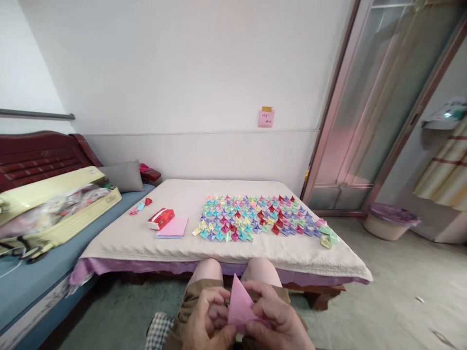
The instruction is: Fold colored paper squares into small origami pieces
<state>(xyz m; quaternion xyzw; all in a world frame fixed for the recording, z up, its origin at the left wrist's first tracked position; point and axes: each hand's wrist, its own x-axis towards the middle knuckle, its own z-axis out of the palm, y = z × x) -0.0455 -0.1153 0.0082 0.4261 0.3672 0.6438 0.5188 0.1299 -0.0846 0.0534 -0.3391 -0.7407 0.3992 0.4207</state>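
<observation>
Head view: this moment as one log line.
left hand: holding pink paper; right hand: holding pink paper; cream cloth: folded paper pieces, red packet

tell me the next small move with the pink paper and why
Perhaps crease the pink paper along its lower edge with the right grip while the left grip steadies it: both hold it near that edge, and the paper comes to a point at its top.

Rear wall white, thin horizontal seam across its lower part. Floor grey, brighter at right. At left, blue-covered bed with dark red headboard. Centre, low wooden platform under cream cover. At right, pink-framed door with translucent panes; striped curtain beyond
</observation>
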